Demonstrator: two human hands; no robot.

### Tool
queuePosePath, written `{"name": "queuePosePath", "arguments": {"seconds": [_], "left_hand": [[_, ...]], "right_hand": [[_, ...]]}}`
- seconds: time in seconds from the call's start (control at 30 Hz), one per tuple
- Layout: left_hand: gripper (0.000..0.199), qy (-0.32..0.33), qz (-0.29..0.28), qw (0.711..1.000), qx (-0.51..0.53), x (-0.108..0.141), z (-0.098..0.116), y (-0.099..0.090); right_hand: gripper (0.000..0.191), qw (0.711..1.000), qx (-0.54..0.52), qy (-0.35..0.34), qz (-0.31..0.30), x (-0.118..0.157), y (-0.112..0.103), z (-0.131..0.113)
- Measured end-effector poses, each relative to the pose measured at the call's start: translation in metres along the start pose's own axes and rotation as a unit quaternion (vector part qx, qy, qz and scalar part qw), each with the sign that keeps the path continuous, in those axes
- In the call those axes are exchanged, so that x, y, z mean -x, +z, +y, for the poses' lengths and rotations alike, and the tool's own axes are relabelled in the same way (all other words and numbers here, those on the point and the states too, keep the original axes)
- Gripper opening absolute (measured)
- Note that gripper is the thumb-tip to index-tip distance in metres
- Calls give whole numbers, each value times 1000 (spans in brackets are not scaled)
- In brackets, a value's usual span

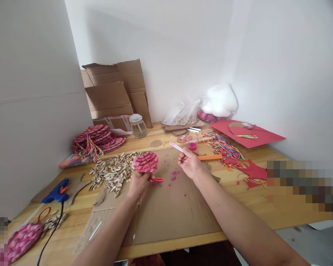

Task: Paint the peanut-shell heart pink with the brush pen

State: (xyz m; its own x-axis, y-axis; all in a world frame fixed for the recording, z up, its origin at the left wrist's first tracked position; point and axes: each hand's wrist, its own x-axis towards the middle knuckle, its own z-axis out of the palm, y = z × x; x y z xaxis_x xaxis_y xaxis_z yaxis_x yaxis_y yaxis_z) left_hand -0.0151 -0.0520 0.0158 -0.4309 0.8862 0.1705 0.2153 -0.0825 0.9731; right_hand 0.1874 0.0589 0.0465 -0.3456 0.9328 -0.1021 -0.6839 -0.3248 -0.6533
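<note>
My left hand (141,180) is closed around a small round disc (145,162) covered with pink-painted peanut shells, held up over the cardboard sheet (177,214). An orange-red cord loop (157,180) hangs out beside its fingers. In my right hand (191,162) is a slim white paintbrush (175,146), its pink tip pointing up and to the left, apart from the disc. Beyond that hand stands a small clear cup (192,144) of pink paint. Pink paint spots (174,175) mark the cardboard between my hands.
Loose peanut shells (113,171) lie left of the disc. A blue glue gun (57,191) with a black cord and a finished pink piece (24,240) are further left. Behind are stacked pink pieces (93,136) and a water jug (138,126). Colourful strings (227,146) and red paper (252,135) lie right.
</note>
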Motion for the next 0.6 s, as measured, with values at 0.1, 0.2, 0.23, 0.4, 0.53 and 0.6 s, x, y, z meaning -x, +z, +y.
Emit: {"name": "queuePosePath", "arguments": {"seconds": [0.1, 0.2, 0.23, 0.4, 0.53, 0.6], "left_hand": [[24, 22, 44, 998, -40, 1, -6, -19], [25, 34, 65, 994, -79, 0, -17, -27], [25, 38, 65, 993, -89, -2, -21, -27], [27, 42, 45, 990, -126, -7, -31, -26], [28, 47, 33, 988, -142, -7, -29, -26], [26, 51, 31, 987, -147, -6, -25, -25]], "right_hand": [[30, 998, 42, -47, 28, -5, -2, -3], [32, 986, 99, -114, 75, -14, -11, -11], [33, 978, 118, -141, 96, -18, -16, -15], [33, 920, 196, -268, 208, -38, -38, -46], [28, 871, 253, -336, 254, -59, -47, -64], [25, 852, 277, -352, 270, -70, -49, -67]]}}
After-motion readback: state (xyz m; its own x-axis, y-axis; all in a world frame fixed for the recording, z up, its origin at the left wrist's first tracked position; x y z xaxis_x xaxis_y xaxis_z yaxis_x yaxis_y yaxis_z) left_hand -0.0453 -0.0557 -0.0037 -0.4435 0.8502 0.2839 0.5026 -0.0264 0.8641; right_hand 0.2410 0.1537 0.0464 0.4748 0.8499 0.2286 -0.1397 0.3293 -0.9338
